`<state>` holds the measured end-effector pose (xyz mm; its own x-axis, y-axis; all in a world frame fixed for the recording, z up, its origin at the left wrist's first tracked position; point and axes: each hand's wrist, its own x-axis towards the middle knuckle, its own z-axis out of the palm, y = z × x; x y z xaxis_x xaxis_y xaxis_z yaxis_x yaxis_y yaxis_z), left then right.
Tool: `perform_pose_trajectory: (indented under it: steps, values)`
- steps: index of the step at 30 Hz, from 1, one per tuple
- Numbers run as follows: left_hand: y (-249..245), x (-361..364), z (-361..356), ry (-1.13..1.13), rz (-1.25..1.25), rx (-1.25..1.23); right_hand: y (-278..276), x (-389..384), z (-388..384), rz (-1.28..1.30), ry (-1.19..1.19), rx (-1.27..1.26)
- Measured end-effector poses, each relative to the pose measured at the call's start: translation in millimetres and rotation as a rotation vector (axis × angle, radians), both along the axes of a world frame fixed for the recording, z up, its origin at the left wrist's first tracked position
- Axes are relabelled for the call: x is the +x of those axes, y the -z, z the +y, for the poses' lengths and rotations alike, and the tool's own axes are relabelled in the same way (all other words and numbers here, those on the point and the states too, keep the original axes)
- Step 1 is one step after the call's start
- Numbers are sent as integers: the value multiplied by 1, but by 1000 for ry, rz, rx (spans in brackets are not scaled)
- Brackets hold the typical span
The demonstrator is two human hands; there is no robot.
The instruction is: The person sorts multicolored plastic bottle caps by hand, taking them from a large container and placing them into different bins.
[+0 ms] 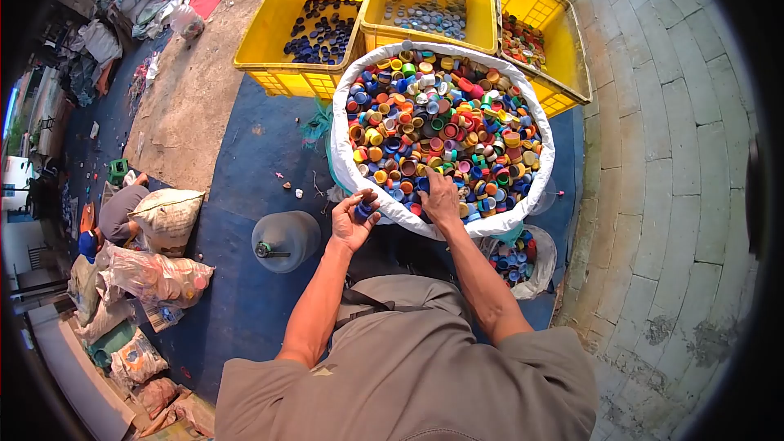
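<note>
A wide white-rimmed sack (542,126) stands in front of me, heaped with bottle caps (437,126) of many colours. At its near left edge my left hand (354,222) is palm up, fingers curled around dark blue bottle caps (363,211). My right hand (442,200) reaches over the near rim onto the heap. A blue bottle cap (423,184) sits between its thumb and fingers, which are partly hidden among the other caps.
Three yellow crates stand behind the sack: the left crate (302,82) has dark blue caps, the middle crate (429,39) pale ones, the right crate (563,86) red and orange ones. A large plastic jug (287,241), a smaller cap bag (541,269), a wall (653,155) and a crouching person (122,212) surround me.
</note>
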<state>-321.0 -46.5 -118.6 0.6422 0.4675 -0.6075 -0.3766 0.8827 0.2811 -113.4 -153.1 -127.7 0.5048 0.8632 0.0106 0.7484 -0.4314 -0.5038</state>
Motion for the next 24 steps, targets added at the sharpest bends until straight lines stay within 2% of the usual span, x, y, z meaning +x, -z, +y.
perform_pose_trajectory:
  steps: [3,5,7,8,9,11,13,15,17,21,24]
  values:
    - [0,6,-1,48,-25,16,0,2,-1,61,34,101]
    - [-6,18,-2,82,-16,60,5,8,0,186,99,257]
    - [-13,29,0,185,-28,144,-18,7,3,279,241,360]
    - [-15,36,0,186,41,148,-39,7,2,558,383,349]
    - [-17,43,-1,187,111,153,-22,12,0,771,413,472]
    - [-19,55,-1,218,153,152,-33,17,-12,1341,576,536]
    - [-22,65,-2,232,195,154,-32,17,-23,1731,556,673]
    - [-24,74,-6,251,147,138,-31,11,-36,1906,571,770]
    - [-13,78,-13,283,126,127,-20,2,-49,1943,563,815]
    - [0,89,-29,311,110,29,-33,-15,-69,2105,799,920]
    - [14,104,-33,348,60,-42,-18,-15,-82,2211,915,979]
